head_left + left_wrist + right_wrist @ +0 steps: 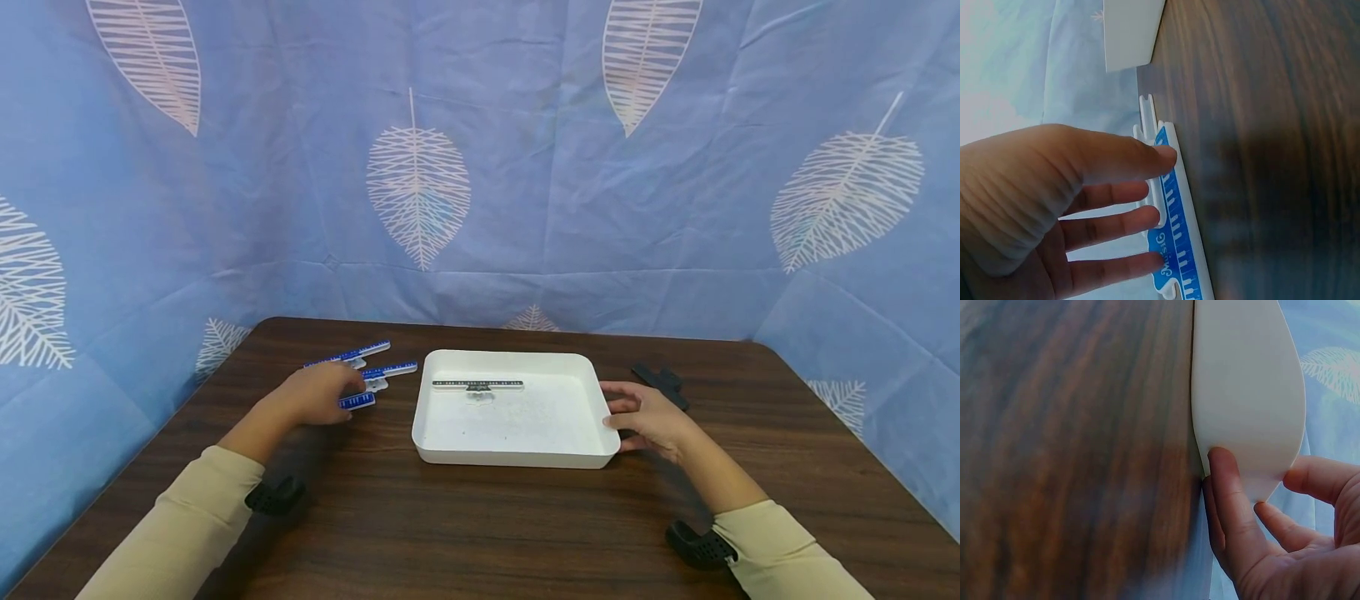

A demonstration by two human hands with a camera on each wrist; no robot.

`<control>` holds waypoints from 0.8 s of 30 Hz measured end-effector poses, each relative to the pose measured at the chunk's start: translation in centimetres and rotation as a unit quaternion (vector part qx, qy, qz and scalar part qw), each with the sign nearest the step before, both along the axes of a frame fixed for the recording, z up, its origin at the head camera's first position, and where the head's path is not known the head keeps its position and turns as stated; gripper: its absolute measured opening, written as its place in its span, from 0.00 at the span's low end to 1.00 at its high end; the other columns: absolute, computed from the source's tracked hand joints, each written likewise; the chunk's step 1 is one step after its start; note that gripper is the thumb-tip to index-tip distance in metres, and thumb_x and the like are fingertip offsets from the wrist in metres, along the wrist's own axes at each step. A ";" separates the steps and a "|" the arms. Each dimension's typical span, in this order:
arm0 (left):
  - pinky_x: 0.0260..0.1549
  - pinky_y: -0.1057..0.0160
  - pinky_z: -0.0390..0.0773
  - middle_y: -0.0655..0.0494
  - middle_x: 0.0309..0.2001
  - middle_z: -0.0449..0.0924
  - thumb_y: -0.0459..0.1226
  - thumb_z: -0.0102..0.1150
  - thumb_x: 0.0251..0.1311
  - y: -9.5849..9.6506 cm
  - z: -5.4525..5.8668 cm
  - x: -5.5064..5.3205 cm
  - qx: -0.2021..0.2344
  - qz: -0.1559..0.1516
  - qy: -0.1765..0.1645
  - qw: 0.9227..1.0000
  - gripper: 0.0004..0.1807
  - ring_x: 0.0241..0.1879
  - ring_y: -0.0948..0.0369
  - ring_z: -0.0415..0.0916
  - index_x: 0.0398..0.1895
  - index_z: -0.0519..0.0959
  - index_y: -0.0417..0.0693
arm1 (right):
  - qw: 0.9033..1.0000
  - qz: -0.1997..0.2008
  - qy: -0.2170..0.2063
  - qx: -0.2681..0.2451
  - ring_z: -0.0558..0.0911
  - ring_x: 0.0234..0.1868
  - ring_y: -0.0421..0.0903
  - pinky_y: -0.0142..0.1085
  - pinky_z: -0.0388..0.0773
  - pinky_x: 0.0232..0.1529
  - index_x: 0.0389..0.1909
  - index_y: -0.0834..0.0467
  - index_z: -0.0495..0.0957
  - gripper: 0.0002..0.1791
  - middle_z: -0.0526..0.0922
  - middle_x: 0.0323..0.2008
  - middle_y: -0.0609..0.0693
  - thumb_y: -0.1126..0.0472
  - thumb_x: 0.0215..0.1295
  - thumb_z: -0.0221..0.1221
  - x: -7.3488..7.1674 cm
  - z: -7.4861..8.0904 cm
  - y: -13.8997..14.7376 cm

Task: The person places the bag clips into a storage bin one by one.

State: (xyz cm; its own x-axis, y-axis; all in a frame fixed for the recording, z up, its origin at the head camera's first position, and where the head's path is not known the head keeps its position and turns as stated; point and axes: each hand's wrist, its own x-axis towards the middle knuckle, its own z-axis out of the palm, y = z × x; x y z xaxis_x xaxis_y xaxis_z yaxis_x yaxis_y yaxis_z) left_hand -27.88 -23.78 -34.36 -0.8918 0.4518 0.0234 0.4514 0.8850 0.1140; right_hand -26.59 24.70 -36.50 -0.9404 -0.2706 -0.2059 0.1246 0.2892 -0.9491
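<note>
"Dark table (480, 533): what stood there?"

"Tray (517, 459), between its side edges; the right hand (651, 422) gripped it."

"Left hand (317, 394)?"

"Fingers loosely spread at a blue clip (358, 401), towards the left edge; two more clips (397, 368) lay beyond."

"Farther?"

"Cloth (510, 208), past the far edge."

Curtained-off workspace, wider room type unclear. Blue cloth (517, 208) with white leaf prints hangs behind and beside a dark wood-grain table (465, 529).
</note>
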 end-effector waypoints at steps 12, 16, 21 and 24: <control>0.44 0.47 0.79 0.52 0.40 0.83 0.34 0.74 0.46 -1.0 0.0 -0.1 -0.026 0.038 -0.001 0.999 0.18 0.36 0.56 0.76 0.44 0.85 0.45 | 1.000 -0.001 0.001 -0.005 0.84 0.43 0.54 0.47 0.83 0.36 0.73 0.68 0.51 0.41 0.70 0.59 0.72 0.71 0.63 0.60 0.0 0.0 0.1; 0.46 0.46 0.78 0.51 0.40 0.83 0.35 0.76 0.45 -1.5 -0.1 -0.2 -0.034 0.044 0.002 0.998 0.19 0.36 0.56 0.75 0.44 0.85 0.45 | 1.000 -0.001 0.000 -0.005 0.84 0.42 0.54 0.46 0.84 0.36 0.73 0.68 0.51 0.41 0.69 0.59 0.72 0.71 0.63 0.60 0.0 0.0 0.1; 0.47 0.44 0.77 0.48 0.43 0.82 0.36 0.77 0.44 -1.9 -0.1 -0.2 -0.035 0.058 0.006 0.998 0.21 0.40 0.52 0.76 0.45 0.85 0.45 | 1.000 -0.001 -0.002 -0.004 0.84 0.42 0.53 0.46 0.84 0.35 0.73 0.68 0.50 0.41 0.69 0.60 0.72 0.71 0.63 0.60 0.0 0.1 0.1; 0.48 0.43 0.77 0.47 0.43 0.81 0.36 0.77 0.43 -2.1 0.0 -0.1 -0.035 0.067 0.006 0.997 0.22 0.42 0.51 0.76 0.45 0.84 0.45 | 1.000 0.000 -0.002 -0.002 0.84 0.42 0.52 0.45 0.84 0.35 0.73 0.68 0.50 0.41 0.69 0.60 0.72 0.71 0.63 0.60 0.0 0.1 0.1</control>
State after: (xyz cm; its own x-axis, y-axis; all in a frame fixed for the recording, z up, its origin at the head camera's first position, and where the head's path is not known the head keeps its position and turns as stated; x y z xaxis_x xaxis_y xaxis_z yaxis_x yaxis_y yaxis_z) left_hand -28.02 -25.84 -34.35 -0.9439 0.3302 0.0071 0.3302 0.9428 0.0459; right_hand -26.61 24.81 -36.43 -0.9398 -0.2709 -0.2083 0.1285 0.2848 -0.9499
